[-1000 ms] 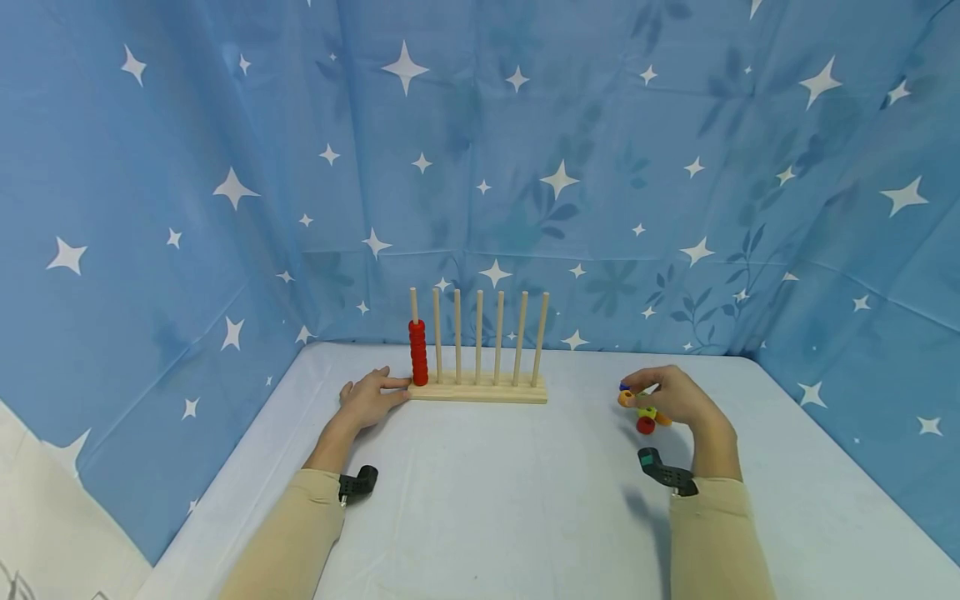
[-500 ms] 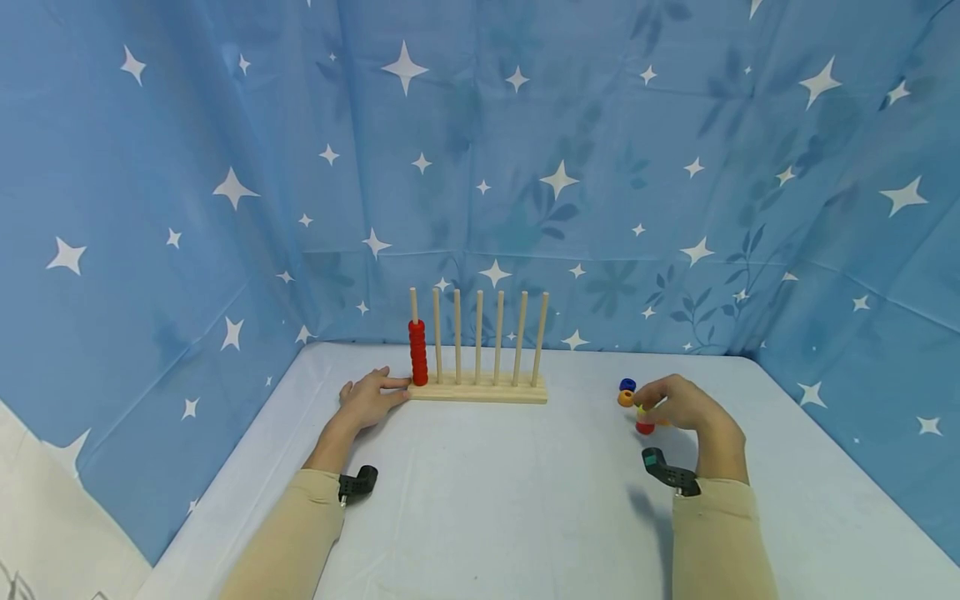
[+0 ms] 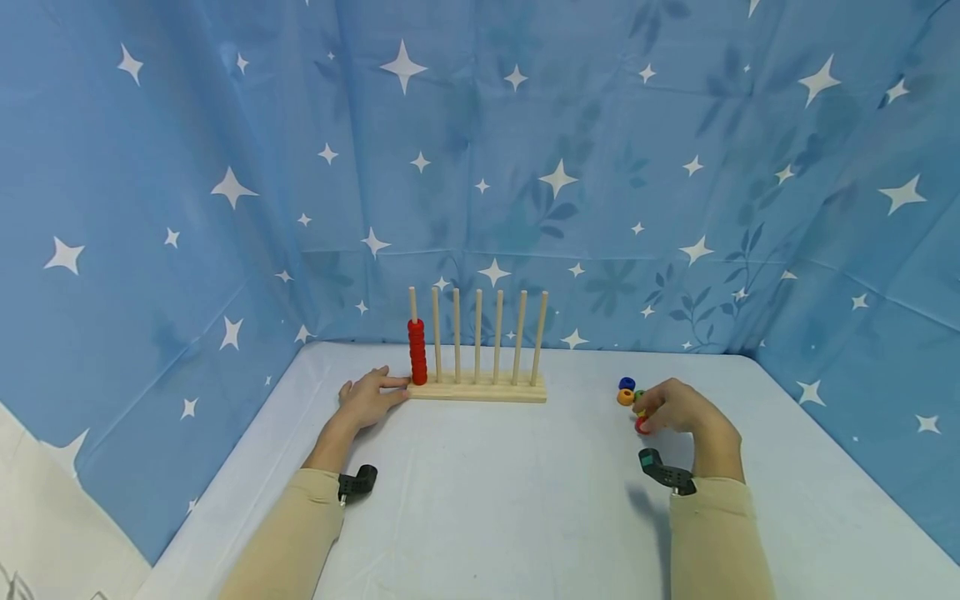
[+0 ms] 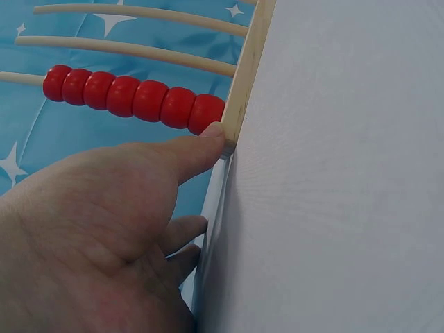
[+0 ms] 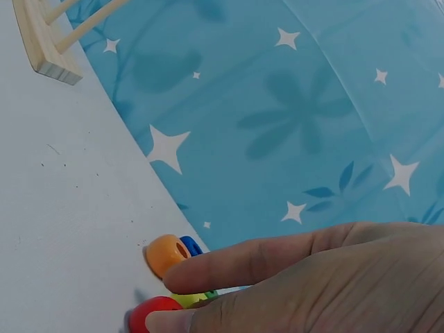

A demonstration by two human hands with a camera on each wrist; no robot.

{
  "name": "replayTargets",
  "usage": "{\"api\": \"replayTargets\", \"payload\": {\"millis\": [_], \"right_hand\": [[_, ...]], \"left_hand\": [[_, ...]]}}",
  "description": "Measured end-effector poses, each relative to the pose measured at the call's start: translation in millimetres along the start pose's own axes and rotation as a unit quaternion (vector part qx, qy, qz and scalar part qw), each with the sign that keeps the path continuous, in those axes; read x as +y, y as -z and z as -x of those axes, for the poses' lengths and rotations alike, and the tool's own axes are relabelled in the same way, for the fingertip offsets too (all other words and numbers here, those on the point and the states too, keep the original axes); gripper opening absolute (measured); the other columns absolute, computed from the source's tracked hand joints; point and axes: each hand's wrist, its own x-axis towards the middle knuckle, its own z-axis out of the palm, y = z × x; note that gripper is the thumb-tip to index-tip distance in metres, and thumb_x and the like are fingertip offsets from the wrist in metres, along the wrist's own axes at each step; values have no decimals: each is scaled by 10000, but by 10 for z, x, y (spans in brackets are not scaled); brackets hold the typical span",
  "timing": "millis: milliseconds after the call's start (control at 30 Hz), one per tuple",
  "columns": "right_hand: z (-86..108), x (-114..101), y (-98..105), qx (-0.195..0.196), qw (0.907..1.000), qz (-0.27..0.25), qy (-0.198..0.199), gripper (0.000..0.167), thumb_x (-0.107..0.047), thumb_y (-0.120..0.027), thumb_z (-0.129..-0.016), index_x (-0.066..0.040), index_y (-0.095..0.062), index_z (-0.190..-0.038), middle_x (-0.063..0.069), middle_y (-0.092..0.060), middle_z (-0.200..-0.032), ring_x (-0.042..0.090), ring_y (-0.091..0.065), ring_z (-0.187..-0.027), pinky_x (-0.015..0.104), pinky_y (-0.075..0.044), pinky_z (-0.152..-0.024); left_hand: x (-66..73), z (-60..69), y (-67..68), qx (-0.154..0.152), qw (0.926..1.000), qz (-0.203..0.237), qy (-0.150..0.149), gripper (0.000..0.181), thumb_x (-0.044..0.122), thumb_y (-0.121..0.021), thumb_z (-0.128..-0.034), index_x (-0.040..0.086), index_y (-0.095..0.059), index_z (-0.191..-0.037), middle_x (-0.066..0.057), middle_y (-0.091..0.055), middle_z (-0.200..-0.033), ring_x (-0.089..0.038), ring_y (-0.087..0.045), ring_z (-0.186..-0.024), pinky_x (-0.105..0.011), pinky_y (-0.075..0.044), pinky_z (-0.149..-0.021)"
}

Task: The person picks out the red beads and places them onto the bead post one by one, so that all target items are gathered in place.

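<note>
A wooden abacus rack [image 3: 480, 392] with several upright rods stands near the back of the table. Its leftmost rod carries a stack of red beads [image 3: 417, 352]. My left hand [image 3: 367, 398] pinches the rack base's left end, with the thumb [image 4: 201, 147] on the near face. To the right, my right hand [image 3: 678, 408] reaches over a small group of loose beads. Its thumb touches a red bead [image 5: 154, 312], and the straight index finger hovers just beyond it. An orange bead [image 5: 166, 255], a blue bead [image 3: 627, 383], a yellow bead [image 5: 189, 300] and a green bead [image 3: 640, 395] lie close by, partly hidden.
A white-covered table [image 3: 510, 500] lies under everything. Blue star-patterned curtain [image 3: 525, 167] hangs behind and along both sides. Black wrist cameras [image 3: 663, 472] sit on both forearms.
My right hand has left the orange and blue beads and come toward the nearer red bead, its thumb now touching it. The left hand and the rack stay put.
</note>
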Motion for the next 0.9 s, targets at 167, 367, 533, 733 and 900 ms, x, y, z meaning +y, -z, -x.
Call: {"api": "replayTargets", "payload": {"millis": [167, 367, 533, 733, 900], "right_hand": [[-4, -1, -21, -96, 9996, -275, -69, 260, -21, -822, -839, -9, -788, -1097, 129, -754, -1073, 243, -657, -898, 409, -596, -781], [6, -10, -38, -151, 9989, -412, -163, 248, 32, -808, -830, 15, -784, -1076, 130, -746, -1011, 231, -657, -849, 354, -614, -755], [21, -19, -33, -178, 9985, -464, -213, 259, 52, -802, -829, 29, -786, -1087, 150, -744, -1024, 224, -666, -845, 340, -625, -752], [39, -23, -31, -186, 9984, -457, -293, 282, 34, -813, -835, 41, -780, -1116, 161, -740, -1056, 219, -660, -854, 332, -623, -751], [49, -28, -42, -258, 9983, -411, -334, 285, 21, -824, -828, 21, -786, -1111, 132, -740, -1035, 225, -648, -863, 340, -612, -753]], "left_hand": [[0, -2, 2, -5, 10000, 29, 7, 376, 328, -699, -1008, 198, -719, -1360, -221, -369, -1655, -462, -240, -1569, -727, 11, -1217], [-6, -5, -2, -22, 10000, 17, 15, 375, 324, -700, -1008, 194, -719, -1359, -222, -371, -1654, -458, -239, -1571, -728, 11, -1216], [-4, -6, -2, -31, 10000, 37, 29, 377, 322, -699, -1009, 191, -717, -1362, -221, -371, -1654, -459, -237, -1571, -725, 14, -1219], [-9, -2, -3, -33, 10000, 27, 9, 373, 327, -695, -1011, 190, -720, -1358, -219, -372, -1654, -461, -235, -1571, -720, 9, -1221], [-11, -3, -7, -36, 10000, 17, 21, 373, 327, -691, -1014, 190, -720, -1359, -217, -367, -1657, -456, -234, -1573, -713, 9, -1225]]}}
